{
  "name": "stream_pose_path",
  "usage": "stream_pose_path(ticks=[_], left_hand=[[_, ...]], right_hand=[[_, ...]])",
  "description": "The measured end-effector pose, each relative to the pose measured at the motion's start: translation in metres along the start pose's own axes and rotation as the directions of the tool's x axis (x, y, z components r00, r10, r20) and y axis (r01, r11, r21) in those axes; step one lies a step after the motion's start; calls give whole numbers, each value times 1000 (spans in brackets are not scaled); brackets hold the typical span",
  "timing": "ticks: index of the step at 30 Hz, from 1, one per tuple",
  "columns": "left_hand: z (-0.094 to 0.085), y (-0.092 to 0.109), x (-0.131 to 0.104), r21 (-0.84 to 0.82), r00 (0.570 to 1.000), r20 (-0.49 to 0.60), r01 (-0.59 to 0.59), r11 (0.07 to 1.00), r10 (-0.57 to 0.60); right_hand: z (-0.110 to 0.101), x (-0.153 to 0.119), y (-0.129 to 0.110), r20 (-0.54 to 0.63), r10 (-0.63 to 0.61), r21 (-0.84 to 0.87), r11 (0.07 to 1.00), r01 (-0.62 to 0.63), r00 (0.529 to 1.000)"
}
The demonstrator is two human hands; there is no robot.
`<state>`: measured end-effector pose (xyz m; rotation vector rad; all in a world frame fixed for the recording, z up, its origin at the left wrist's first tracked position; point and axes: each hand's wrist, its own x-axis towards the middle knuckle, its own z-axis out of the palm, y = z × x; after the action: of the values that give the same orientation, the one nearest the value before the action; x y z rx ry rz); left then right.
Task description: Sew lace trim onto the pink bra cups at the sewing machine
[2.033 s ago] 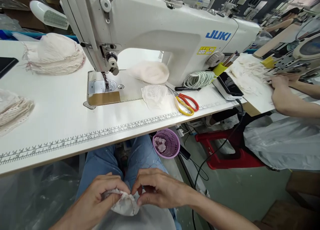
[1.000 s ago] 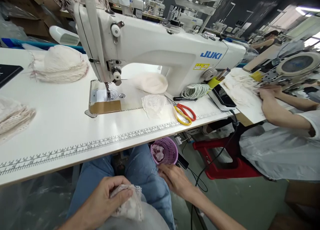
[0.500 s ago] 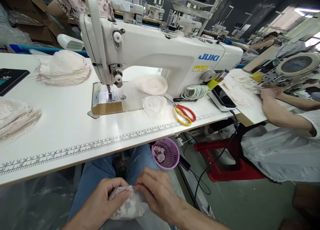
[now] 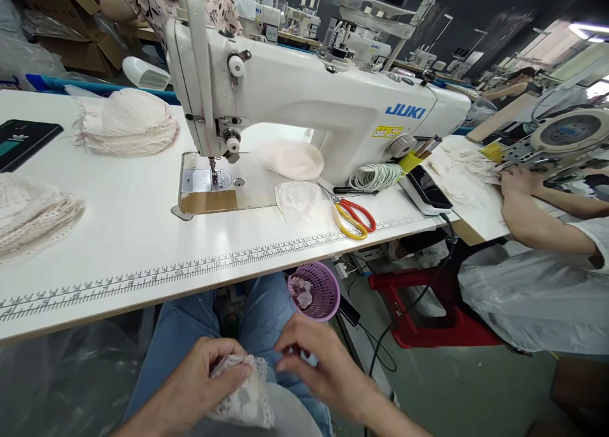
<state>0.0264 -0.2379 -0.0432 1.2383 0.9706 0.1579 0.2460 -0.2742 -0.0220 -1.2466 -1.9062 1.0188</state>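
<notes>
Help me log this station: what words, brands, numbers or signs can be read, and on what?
"JUKI": blue, on the near sewing machine.
"JUKI": small, on a machine behind.
"10": on the printed ruler; its other numbers are too small.
Too small: print on the yellow label.
Too small: letters on another rear machine.
White emblem, no legible word: black flat item at left.
Blurred: mark on the round disc at right.

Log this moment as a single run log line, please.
left hand: holding white lace fabric | right hand: beside fabric, apart | table: JUKI sewing machine, red-and-yellow scissors | below: purple basket
</notes>
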Motion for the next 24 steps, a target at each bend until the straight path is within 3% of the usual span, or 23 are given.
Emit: stream_pose_path(ticks=[4, 10, 14, 16, 20, 22, 24], left_hand=[[3, 13, -2, 78, 1000, -1, 10, 997, -9], [2, 11, -5, 121, 998, 63, -13, 993, 5], [2, 6, -9, 121, 998, 57, 26, 992, -34], [1, 4, -11, 109, 996, 9, 83, 991, -84], [-1, 1, -9, 26, 998, 28, 59, 998, -60], [-3, -1, -4, 13, 999, 39, 15, 1000, -16], [-4, 0, 0, 33, 1000, 14, -23, 999, 23]], right_hand=[[14, 9, -15, 127, -166, -157, 970, 185, 978], [19, 12, -8, 68, -133, -341, 928, 149, 989], [26, 10, 17, 202, -112, -593, 777, 212, 973], [26, 7, 39, 237, -2, -657, 736, 162, 971], [5, -6, 84, 125, 185, -704, 709, -44, 975], [-10, -12, 89, 78, 259, -702, 700, -132, 963], [-21, -15, 77, 72, 291, -681, 713, -166, 954]])
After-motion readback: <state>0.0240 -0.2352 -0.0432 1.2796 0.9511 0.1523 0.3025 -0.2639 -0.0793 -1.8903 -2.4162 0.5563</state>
